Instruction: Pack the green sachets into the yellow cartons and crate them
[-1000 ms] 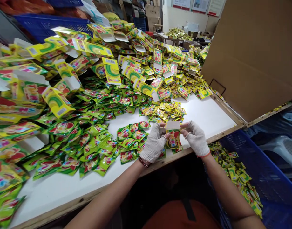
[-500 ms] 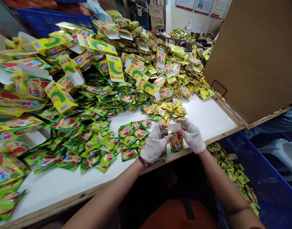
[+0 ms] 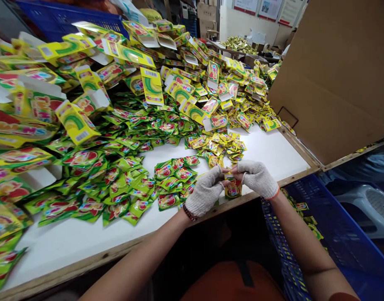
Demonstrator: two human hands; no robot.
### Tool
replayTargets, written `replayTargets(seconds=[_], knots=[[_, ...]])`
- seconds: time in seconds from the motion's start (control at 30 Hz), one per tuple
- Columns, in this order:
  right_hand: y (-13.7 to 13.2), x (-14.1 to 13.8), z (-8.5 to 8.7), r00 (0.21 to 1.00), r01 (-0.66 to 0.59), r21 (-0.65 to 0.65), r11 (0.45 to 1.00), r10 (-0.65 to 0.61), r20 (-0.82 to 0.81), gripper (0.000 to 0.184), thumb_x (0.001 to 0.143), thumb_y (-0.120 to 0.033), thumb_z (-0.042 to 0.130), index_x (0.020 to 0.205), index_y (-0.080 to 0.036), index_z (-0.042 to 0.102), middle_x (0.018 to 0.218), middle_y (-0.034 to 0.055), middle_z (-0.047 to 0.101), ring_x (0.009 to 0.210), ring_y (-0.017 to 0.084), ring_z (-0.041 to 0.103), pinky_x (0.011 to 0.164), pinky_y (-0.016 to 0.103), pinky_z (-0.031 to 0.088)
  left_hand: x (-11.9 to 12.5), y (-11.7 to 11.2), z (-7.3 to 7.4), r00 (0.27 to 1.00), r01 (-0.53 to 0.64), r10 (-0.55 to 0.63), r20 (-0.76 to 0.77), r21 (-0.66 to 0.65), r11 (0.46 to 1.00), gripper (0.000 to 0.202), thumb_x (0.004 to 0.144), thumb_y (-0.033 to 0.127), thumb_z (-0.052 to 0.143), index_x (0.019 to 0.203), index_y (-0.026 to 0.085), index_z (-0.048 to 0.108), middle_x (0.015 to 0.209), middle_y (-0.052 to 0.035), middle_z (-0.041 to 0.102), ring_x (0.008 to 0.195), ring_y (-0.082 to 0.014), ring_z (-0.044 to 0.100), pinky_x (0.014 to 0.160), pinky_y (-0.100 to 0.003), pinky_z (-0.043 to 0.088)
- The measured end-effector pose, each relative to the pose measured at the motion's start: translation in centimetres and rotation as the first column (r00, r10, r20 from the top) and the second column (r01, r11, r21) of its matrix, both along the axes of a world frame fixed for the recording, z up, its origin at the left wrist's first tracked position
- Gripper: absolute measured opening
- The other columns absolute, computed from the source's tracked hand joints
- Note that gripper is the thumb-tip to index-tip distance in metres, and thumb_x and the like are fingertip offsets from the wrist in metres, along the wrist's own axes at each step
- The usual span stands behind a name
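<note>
Both my hands wear white knit gloves and meet at the table's near edge around a small yellow carton (image 3: 233,187) with red and green print. My left hand (image 3: 206,191) grips the carton's left side, fingers curled. My right hand (image 3: 256,177) presses its fingers down on the carton's top, which now looks closed. A cluster of green sachets (image 3: 173,173) lies just left of my hands, and small yellow sachets (image 3: 223,146) lie just beyond them.
The white table (image 3: 273,152) carries a large heap of green sachets (image 3: 116,167) and open yellow cartons (image 3: 151,85) at left and back. A big cardboard flap (image 3: 336,75) stands at right. A blue crate (image 3: 342,234) with filled cartons sits below right.
The carton's white top flap, open a second ago, has been folded down under my right fingers. My hands have drawn closer together over the carton.
</note>
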State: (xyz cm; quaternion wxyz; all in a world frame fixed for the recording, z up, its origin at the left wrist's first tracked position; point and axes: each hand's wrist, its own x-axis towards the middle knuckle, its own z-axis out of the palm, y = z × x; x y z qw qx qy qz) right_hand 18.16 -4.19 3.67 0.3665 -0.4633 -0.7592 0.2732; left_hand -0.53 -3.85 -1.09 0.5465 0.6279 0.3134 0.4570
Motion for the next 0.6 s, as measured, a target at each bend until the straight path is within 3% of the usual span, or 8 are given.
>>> replayTargets(seconds=[0.13, 0.27, 0.37, 0.47, 0.53, 0.6], knots=[[-0.9, 0.5, 0.9, 0.989, -0.142, -0.077, 0.987, 0.146, 0.038, 0.019, 0.088, -0.022, 0.059, 0.095, -0.020, 0.076, 0.102, 0.0056, 0.074, 0.099, 0.021, 0.068, 0.092, 0.036, 0.052, -0.4, 0.3, 0.0, 0.998, -0.027, 0.034, -0.061, 0.125, 0.992, 0.020, 0.082, 0.022, 0.063, 0.100, 0.019, 0.070, 0.102, -0.0051, 0.075, 0.100, -0.0211, 0.069, 0.092, -0.036, 0.055], [-1.4, 0.7, 0.2, 0.984, -0.164, -0.084, 0.983, 0.169, 0.053, 0.020, 0.088, -0.021, 0.058, 0.097, -0.021, 0.076, 0.098, 0.0049, 0.072, 0.107, 0.022, 0.064, 0.100, 0.038, 0.047, -0.6, 0.4, 0.0, 0.986, -0.065, 0.116, -0.121, 0.357, 0.932, 0.019, 0.085, 0.020, 0.059, 0.096, 0.023, 0.075, 0.099, -0.0041, 0.076, 0.092, -0.0194, 0.070, 0.089, -0.035, 0.056], [-1.2, 0.4, -1.1, 0.996, -0.079, -0.055, 0.995, 0.081, 0.040, 0.016, 0.086, -0.021, 0.059, 0.085, -0.021, 0.075, 0.086, 0.0040, 0.070, 0.092, 0.021, 0.065, 0.089, 0.036, 0.051, -0.4, 0.3, -0.1, 0.975, -0.063, 0.147, -0.164, 0.432, 0.900, 0.020, 0.087, 0.019, 0.056, 0.093, 0.022, 0.075, 0.091, -0.0037, 0.075, 0.086, -0.0178, 0.069, 0.082, -0.032, 0.056], [-1.5, 0.7, -1.9, 0.991, 0.092, -0.073, 0.993, -0.098, -0.089, 0.011, 0.083, -0.028, 0.063, 0.084, -0.020, 0.072, 0.081, 0.0028, 0.068, 0.079, 0.019, 0.062, 0.074, 0.032, 0.050, -0.5, 0.5, -0.1, 0.960, -0.059, 0.157, -0.233, 0.380, 0.923, 0.020, 0.088, 0.023, 0.057, 0.102, 0.020, 0.071, 0.095, -0.0042, 0.075, 0.087, -0.0182, 0.069, 0.081, -0.031, 0.056], [-2.2, 1.8, -1.8, 0.925, 0.193, -0.141, 0.971, -0.228, -0.305, 0.021, 0.085, -0.042, 0.062, 0.090, -0.022, 0.069, 0.077, 0.0014, 0.064, 0.065, 0.015, 0.057, 0.060, 0.028, 0.047, -1.2, 1.4, 0.2, 0.938, -0.102, 0.212, -0.273, 0.366, 0.925, 0.023, 0.088, 0.026, 0.056, 0.107, 0.020, 0.068, 0.101, -0.0051, 0.074, 0.090, -0.0190, 0.068, 0.083, -0.032, 0.055], [-3.0, 3.2, -1.3, 0.819, 0.247, -0.183, 0.952, -0.306, -0.485, 0.042, 0.093, -0.060, 0.042, 0.097, -0.026, 0.064, 0.069, -0.0006, 0.057, 0.048, 0.011, 0.043, 0.047, 0.026, 0.038, -2.6, 3.0, 0.9, 0.879, -0.158, 0.315, -0.358, 0.404, 0.901, 0.023, 0.088, 0.028, 0.053, 0.103, 0.020, 0.068, 0.100, -0.0058, 0.073, 0.092, -0.0205, 0.067, 0.085, -0.033, 0.053]])
